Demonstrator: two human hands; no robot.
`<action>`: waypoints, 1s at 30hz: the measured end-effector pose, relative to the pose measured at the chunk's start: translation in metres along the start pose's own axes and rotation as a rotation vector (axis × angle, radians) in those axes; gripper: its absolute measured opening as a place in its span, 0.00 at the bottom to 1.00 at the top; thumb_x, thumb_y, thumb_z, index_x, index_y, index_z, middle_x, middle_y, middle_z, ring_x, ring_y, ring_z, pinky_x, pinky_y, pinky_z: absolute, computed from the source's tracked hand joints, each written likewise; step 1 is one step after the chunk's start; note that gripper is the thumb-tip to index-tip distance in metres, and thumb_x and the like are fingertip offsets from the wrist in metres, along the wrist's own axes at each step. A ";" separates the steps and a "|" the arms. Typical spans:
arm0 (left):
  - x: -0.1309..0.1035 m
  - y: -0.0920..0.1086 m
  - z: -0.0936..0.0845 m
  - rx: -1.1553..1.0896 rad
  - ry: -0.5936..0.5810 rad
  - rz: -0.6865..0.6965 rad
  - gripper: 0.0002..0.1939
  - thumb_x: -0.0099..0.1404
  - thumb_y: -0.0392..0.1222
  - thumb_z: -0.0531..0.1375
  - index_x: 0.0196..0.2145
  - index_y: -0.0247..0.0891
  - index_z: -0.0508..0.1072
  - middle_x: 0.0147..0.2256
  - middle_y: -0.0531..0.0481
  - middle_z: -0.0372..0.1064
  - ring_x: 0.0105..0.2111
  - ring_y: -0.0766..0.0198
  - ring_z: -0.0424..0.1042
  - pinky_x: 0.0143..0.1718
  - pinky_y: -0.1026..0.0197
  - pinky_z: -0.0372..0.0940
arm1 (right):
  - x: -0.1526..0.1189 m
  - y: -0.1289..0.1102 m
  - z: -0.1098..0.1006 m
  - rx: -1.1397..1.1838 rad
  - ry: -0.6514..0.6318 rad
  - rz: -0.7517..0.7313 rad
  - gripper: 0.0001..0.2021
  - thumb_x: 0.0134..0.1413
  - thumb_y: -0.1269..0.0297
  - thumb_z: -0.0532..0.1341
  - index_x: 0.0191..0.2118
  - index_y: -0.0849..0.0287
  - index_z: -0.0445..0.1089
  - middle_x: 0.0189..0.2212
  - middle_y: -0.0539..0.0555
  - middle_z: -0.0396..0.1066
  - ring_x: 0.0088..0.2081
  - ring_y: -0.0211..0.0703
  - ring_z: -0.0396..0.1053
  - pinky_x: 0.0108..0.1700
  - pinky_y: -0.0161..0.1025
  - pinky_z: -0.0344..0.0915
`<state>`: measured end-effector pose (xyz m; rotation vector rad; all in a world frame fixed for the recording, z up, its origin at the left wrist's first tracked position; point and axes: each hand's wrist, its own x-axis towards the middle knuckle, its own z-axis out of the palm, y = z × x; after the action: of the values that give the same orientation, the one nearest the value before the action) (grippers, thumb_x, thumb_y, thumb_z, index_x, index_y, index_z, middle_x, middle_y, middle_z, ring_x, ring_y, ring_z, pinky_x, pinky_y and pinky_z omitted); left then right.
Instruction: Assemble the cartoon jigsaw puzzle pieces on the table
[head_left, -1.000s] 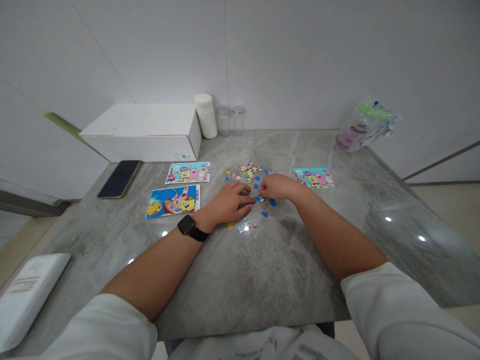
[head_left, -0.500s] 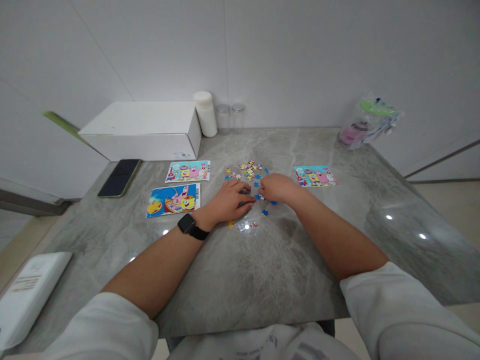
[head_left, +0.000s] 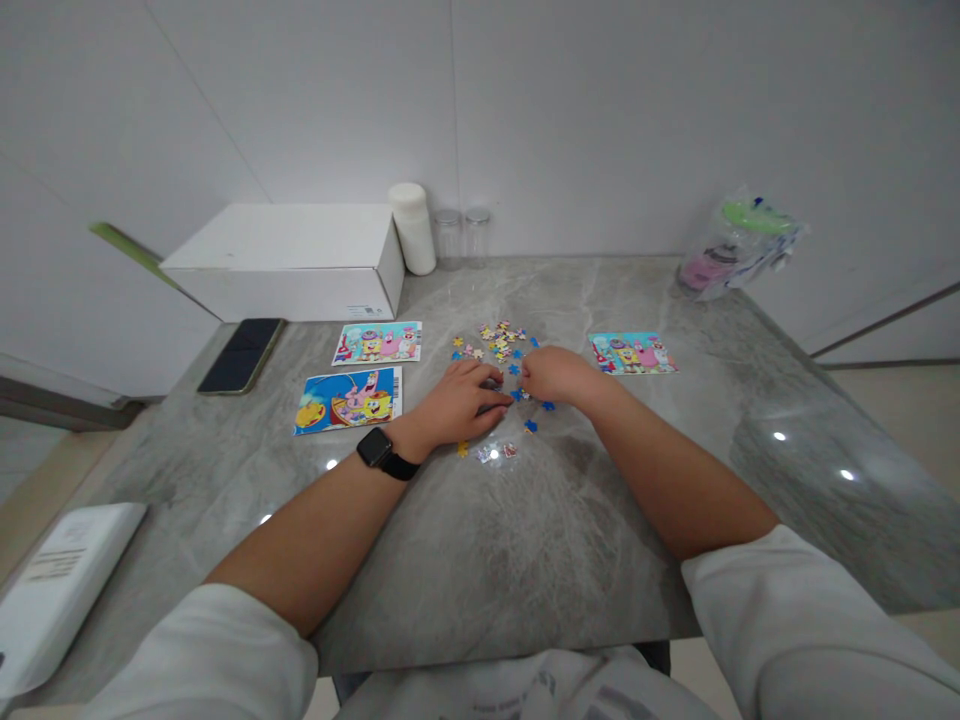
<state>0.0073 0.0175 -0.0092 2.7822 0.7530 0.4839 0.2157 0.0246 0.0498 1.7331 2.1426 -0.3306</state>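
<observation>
Small puzzle pieces (head_left: 501, 345) lie scattered in a loose heap on the grey marbled table (head_left: 510, 560). Just left of them rests my left hand (head_left: 465, 402), palm down with its fingers apart, the fingertips close to a few blue pieces (head_left: 517, 396). On the right side of the heap my right hand (head_left: 553, 376) is closed, its fingertips bent down toward the table; whatever they hold is hidden. One blue piece (head_left: 531, 426) lies below my right hand. A yellow piece (head_left: 463, 449) and several pale pieces (head_left: 496, 453) are nearer to me.
Two cartoon picture cards (head_left: 377, 343) (head_left: 348, 400) lie at left and another card (head_left: 634, 353) at right. Behind are a white box (head_left: 285, 290), a white bottle (head_left: 412, 230), two clear glasses (head_left: 463, 238) and a bagged cup (head_left: 739, 248). A phone (head_left: 241, 356) lies at left.
</observation>
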 end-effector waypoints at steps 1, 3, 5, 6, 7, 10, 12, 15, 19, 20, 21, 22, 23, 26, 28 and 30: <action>0.000 0.000 0.000 0.003 -0.001 0.000 0.16 0.75 0.48 0.59 0.53 0.49 0.84 0.55 0.44 0.73 0.56 0.50 0.69 0.62 0.44 0.62 | 0.001 0.000 0.000 0.005 0.000 -0.003 0.18 0.66 0.63 0.59 0.53 0.64 0.82 0.52 0.69 0.80 0.55 0.58 0.78 0.55 0.43 0.71; 0.000 0.001 0.000 0.009 -0.004 0.000 0.16 0.75 0.48 0.59 0.53 0.49 0.84 0.55 0.44 0.73 0.56 0.50 0.69 0.62 0.44 0.62 | 0.002 0.001 0.000 0.009 0.000 -0.013 0.18 0.67 0.63 0.58 0.53 0.65 0.82 0.52 0.70 0.81 0.55 0.58 0.78 0.54 0.43 0.71; 0.001 0.001 0.001 0.014 -0.006 0.004 0.16 0.75 0.49 0.59 0.53 0.49 0.84 0.55 0.44 0.73 0.56 0.50 0.69 0.62 0.44 0.61 | 0.003 0.002 0.000 0.009 -0.005 -0.015 0.19 0.67 0.63 0.58 0.52 0.65 0.82 0.52 0.70 0.81 0.55 0.58 0.78 0.54 0.43 0.71; 0.001 0.001 0.001 0.016 -0.007 0.009 0.16 0.75 0.49 0.59 0.53 0.49 0.84 0.55 0.44 0.73 0.56 0.50 0.69 0.62 0.43 0.61 | 0.003 0.002 0.000 0.009 -0.009 -0.012 0.19 0.67 0.63 0.58 0.52 0.65 0.82 0.51 0.70 0.81 0.54 0.58 0.78 0.54 0.43 0.71; 0.001 0.002 0.001 0.019 -0.009 0.014 0.16 0.75 0.49 0.59 0.53 0.48 0.84 0.55 0.44 0.73 0.56 0.50 0.69 0.63 0.43 0.61 | 0.003 0.003 0.000 0.009 -0.014 -0.007 0.19 0.66 0.63 0.58 0.52 0.65 0.82 0.51 0.70 0.81 0.54 0.58 0.78 0.54 0.43 0.71; 0.001 0.003 0.001 0.030 -0.014 0.026 0.17 0.75 0.50 0.59 0.54 0.47 0.83 0.55 0.44 0.74 0.56 0.49 0.68 0.63 0.42 0.60 | 0.004 0.003 0.000 0.012 -0.021 -0.007 0.19 0.66 0.63 0.58 0.52 0.65 0.82 0.51 0.70 0.81 0.53 0.57 0.79 0.54 0.42 0.70; 0.001 0.004 0.001 0.037 -0.019 0.029 0.17 0.76 0.50 0.58 0.54 0.47 0.83 0.55 0.43 0.74 0.56 0.49 0.68 0.63 0.42 0.60 | 0.005 0.003 0.000 0.010 -0.018 -0.023 0.19 0.66 0.64 0.57 0.52 0.65 0.82 0.51 0.69 0.81 0.53 0.57 0.79 0.53 0.42 0.70; 0.002 0.006 0.000 0.038 -0.026 0.026 0.18 0.76 0.51 0.58 0.55 0.46 0.83 0.55 0.43 0.73 0.56 0.49 0.68 0.62 0.43 0.61 | 0.006 0.003 0.002 -0.001 -0.013 -0.032 0.19 0.67 0.64 0.56 0.51 0.65 0.83 0.51 0.70 0.81 0.53 0.57 0.79 0.52 0.42 0.71; 0.002 0.006 -0.001 0.028 -0.031 0.017 0.18 0.75 0.50 0.58 0.54 0.46 0.83 0.55 0.43 0.73 0.56 0.50 0.69 0.62 0.43 0.61 | 0.003 0.002 0.002 -0.016 -0.009 -0.032 0.18 0.67 0.63 0.58 0.51 0.65 0.83 0.51 0.69 0.81 0.53 0.57 0.79 0.52 0.42 0.71; 0.001 0.006 -0.001 0.028 -0.031 0.017 0.18 0.75 0.51 0.58 0.54 0.47 0.83 0.55 0.43 0.73 0.56 0.50 0.69 0.62 0.43 0.61 | 0.002 0.002 0.001 -0.018 -0.008 -0.031 0.18 0.67 0.62 0.58 0.51 0.65 0.83 0.51 0.69 0.81 0.54 0.57 0.79 0.52 0.42 0.71; 0.001 0.006 -0.001 0.028 -0.031 0.016 0.18 0.76 0.51 0.58 0.54 0.47 0.83 0.55 0.43 0.73 0.56 0.49 0.69 0.62 0.43 0.61 | 0.001 0.001 0.001 -0.018 -0.006 -0.028 0.18 0.67 0.62 0.58 0.51 0.65 0.83 0.51 0.70 0.81 0.54 0.58 0.79 0.52 0.42 0.71; 0.001 0.006 -0.001 0.026 -0.030 0.015 0.18 0.76 0.51 0.58 0.54 0.47 0.83 0.55 0.43 0.73 0.56 0.49 0.68 0.62 0.43 0.61 | -0.001 0.000 0.000 -0.017 -0.005 -0.023 0.18 0.67 0.61 0.58 0.51 0.65 0.83 0.51 0.69 0.81 0.54 0.58 0.78 0.53 0.43 0.71; 0.001 0.006 -0.001 0.024 -0.030 0.013 0.18 0.76 0.51 0.58 0.54 0.47 0.83 0.55 0.43 0.73 0.56 0.49 0.68 0.62 0.43 0.61 | -0.002 0.000 0.000 -0.016 -0.003 -0.017 0.19 0.67 0.61 0.59 0.51 0.65 0.82 0.51 0.69 0.81 0.54 0.58 0.78 0.53 0.43 0.71; 0.001 0.006 -0.001 0.016 -0.031 0.009 0.18 0.75 0.51 0.58 0.54 0.48 0.83 0.55 0.43 0.73 0.55 0.49 0.69 0.62 0.42 0.61 | -0.003 -0.002 0.000 -0.014 0.001 0.002 0.18 0.66 0.61 0.59 0.52 0.64 0.82 0.52 0.69 0.81 0.55 0.59 0.78 0.54 0.43 0.71; 0.001 0.005 -0.001 0.015 -0.031 0.011 0.18 0.76 0.51 0.58 0.55 0.48 0.83 0.55 0.43 0.73 0.55 0.49 0.68 0.62 0.43 0.61 | -0.002 -0.002 0.001 -0.012 0.004 0.011 0.18 0.66 0.60 0.60 0.53 0.63 0.82 0.52 0.70 0.80 0.55 0.59 0.78 0.54 0.44 0.71; 0.001 0.005 -0.001 0.014 -0.031 0.014 0.18 0.76 0.51 0.57 0.55 0.48 0.83 0.55 0.43 0.73 0.55 0.50 0.68 0.62 0.43 0.61 | -0.002 -0.003 0.002 -0.011 0.012 0.021 0.19 0.66 0.58 0.61 0.53 0.63 0.82 0.52 0.70 0.80 0.56 0.60 0.78 0.54 0.44 0.71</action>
<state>0.0105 0.0141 -0.0069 2.8029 0.7332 0.4386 0.2138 0.0217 0.0484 1.7538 2.1294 -0.3030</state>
